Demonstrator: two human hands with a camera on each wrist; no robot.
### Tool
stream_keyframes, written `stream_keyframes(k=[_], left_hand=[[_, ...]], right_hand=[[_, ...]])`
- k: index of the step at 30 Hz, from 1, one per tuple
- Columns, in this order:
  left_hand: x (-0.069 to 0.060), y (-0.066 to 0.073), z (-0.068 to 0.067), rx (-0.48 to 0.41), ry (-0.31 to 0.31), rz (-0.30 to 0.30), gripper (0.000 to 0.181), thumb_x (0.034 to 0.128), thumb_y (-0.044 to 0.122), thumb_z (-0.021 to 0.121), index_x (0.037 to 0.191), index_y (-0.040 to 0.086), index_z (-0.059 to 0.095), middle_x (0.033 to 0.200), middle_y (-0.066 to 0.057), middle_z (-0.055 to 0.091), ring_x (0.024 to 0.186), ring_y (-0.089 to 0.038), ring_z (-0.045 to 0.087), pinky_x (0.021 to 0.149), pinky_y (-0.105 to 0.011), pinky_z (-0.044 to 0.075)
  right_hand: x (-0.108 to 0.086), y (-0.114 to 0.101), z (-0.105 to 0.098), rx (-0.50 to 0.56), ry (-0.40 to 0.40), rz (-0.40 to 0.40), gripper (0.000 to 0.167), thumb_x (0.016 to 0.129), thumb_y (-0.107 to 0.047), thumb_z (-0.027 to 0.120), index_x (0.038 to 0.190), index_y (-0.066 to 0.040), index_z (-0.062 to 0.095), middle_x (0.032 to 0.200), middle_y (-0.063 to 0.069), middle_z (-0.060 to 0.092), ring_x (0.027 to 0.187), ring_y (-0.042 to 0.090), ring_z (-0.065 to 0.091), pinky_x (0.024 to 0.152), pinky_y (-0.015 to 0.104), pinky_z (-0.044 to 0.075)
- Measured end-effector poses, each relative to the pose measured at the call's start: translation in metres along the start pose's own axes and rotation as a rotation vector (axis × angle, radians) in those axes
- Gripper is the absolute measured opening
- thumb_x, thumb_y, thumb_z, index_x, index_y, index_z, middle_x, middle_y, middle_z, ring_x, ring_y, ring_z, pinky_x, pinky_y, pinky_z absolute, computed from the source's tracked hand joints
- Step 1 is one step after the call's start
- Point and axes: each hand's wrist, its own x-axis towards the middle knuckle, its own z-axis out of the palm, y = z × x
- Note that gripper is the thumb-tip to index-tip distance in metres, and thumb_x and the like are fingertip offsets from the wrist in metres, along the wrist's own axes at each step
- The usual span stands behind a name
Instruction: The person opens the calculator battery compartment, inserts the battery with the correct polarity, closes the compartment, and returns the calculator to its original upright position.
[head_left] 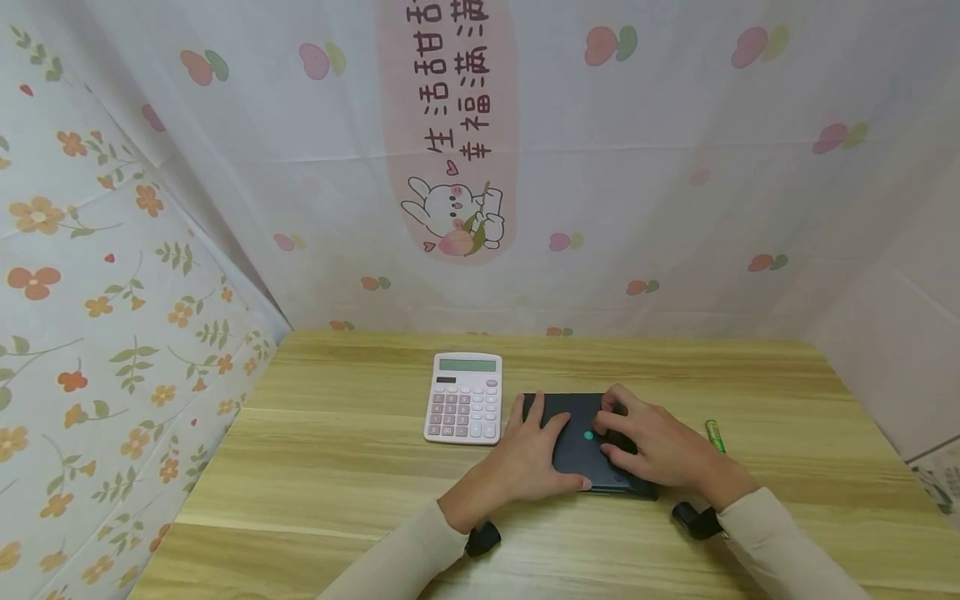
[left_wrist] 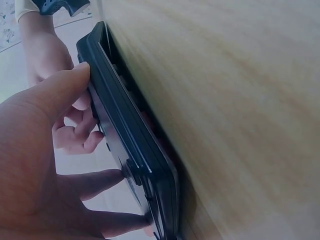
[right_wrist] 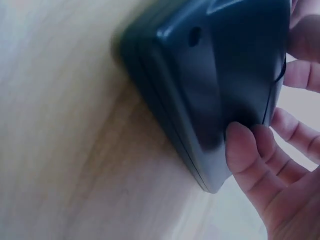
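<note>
Dark device: flat, thick-edged case (head_left: 581, 460), right of centre in the lower half of the head view, lying on the wooden tabletop (head_left: 300, 475); a round green dot (head_left: 588, 435) marks its upward face. In the left wrist view, key-like bumps show beneath its edge.
Left hand: spread across the left part of the dark device (head_left: 528, 457), gripping it, with the thumb at the lower edge and fingertips on the upper face and upper left edge.
Right hand: over the right part of the dark device (head_left: 654, 440), fingers curled; the right wrist view shows thumb and a fingertip close together against the case, but whether they pinch a part of it cannot be told.
White calculator: face up (head_left: 462, 400), just left of the dark device, near the centre of the frame, display toward the top.
Green cylinder: battery-shaped (head_left: 715, 435), at right of the frame, just beyond the right wrist.
Sleeves: pale cloth (head_left: 780, 542), entering from the bottom edge, with black wrist fittings (head_left: 697, 521) beside them.
Backdrop: printed cloth (head_left: 660, 183) across the upper frame, bearing a rabbit (head_left: 450, 212); flowered cloth (head_left: 112, 275) at left.
</note>
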Motion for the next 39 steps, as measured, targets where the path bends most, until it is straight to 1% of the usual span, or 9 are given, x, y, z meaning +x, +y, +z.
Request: stream_keyframes(k=[5,8,13,18,21,30,34,39], left_hand=[[0.0,-0.001,0.001,0.003,-0.003,-0.001,0.095,0.0913,0.067,0.08,0.165,0.013,0.053,0.177,-0.028,0.025,0.162,-0.057,0.016,0.12,-0.063,0.041],[0.0,-0.001,0.001,0.006,-0.002,-0.001,0.096,0.0911,0.068,0.08,0.165,0.013,0.052,0.177,-0.028,0.025,0.162,-0.057,0.016,0.12,-0.063,0.041],[0.001,-0.001,0.002,0.001,-0.002,-0.008,0.095,0.091,0.068,0.08,0.165,0.014,0.052,0.177,-0.027,0.025,0.163,-0.056,0.016,0.12,-0.062,0.041],[0.0,0.0,0.002,0.003,-0.004,-0.015,0.095,0.0906,0.067,0.081,0.165,0.014,0.053,0.177,-0.027,0.025,0.163,-0.056,0.016,0.12,-0.062,0.042],[0.001,0.0,0.002,0.003,-0.006,-0.018,0.096,0.0903,0.067,0.082,0.165,0.014,0.053,0.177,-0.026,0.025,0.163,-0.056,0.016,0.12,-0.062,0.042],[0.001,0.001,0.001,0.001,-0.006,-0.02,0.095,0.0906,0.067,0.082,0.165,0.015,0.053,0.178,-0.026,0.025,0.163,-0.055,0.015,0.12,-0.061,0.042],[0.001,0.001,0.001,0.002,-0.004,-0.018,0.095,0.0903,0.067,0.082,0.165,0.015,0.053,0.177,-0.026,0.026,0.163,-0.056,0.016,0.12,-0.061,0.042],[0.001,0.002,0.0,0.006,0.002,-0.02,0.096,0.0896,0.068,0.082,0.164,0.015,0.053,0.177,-0.026,0.027,0.163,-0.055,0.017,0.119,-0.06,0.043]], right_hand=[[0.0,0.0,-0.002,0.028,-0.027,0.024,0.023,0.098,-0.015,0.082,0.115,-0.025,0.072,0.124,-0.002,0.048,0.081,0.005,0.054,0.068,0.026,0.048],[0.0,-0.001,-0.004,0.046,-0.038,0.032,0.022,0.098,-0.016,0.083,0.114,-0.026,0.072,0.124,-0.003,0.048,0.082,0.005,0.055,0.069,0.026,0.049],[0.0,-0.001,-0.007,0.076,-0.061,0.044,0.021,0.099,-0.018,0.083,0.113,-0.027,0.07,0.122,-0.004,0.047,0.08,0.004,0.054,0.068,0.025,0.048],[0.0,0.0,-0.01,0.114,-0.099,0.068,0.021,0.099,-0.022,0.083,0.114,-0.027,0.069,0.124,-0.004,0.047,0.073,0.001,0.048,0.064,0.023,0.046],[-0.001,-0.001,-0.012,0.134,-0.112,0.085,0.024,0.098,-0.023,0.085,0.115,-0.026,0.068,0.125,-0.003,0.046,0.071,-0.001,0.047,0.062,0.023,0.047],[-0.002,0.001,-0.018,0.177,-0.136,0.111,0.032,0.094,-0.016,0.087,0.118,-0.025,0.067,0.129,-0.003,0.046,0.073,0.002,0.051,0.062,0.023,0.049],[-0.002,0.003,-0.018,0.196,-0.142,0.109,0.034,0.093,-0.01,0.085,0.119,-0.024,0.067,0.13,-0.002,0.046,0.073,0.003,0.052,0.063,0.023,0.051],[-0.002,0.003,-0.018,0.206,-0.148,0.107,0.034,0.094,-0.008,0.081,0.121,-0.023,0.067,0.131,-0.002,0.046,0.073,0.003,0.052,0.064,0.023,0.052]])
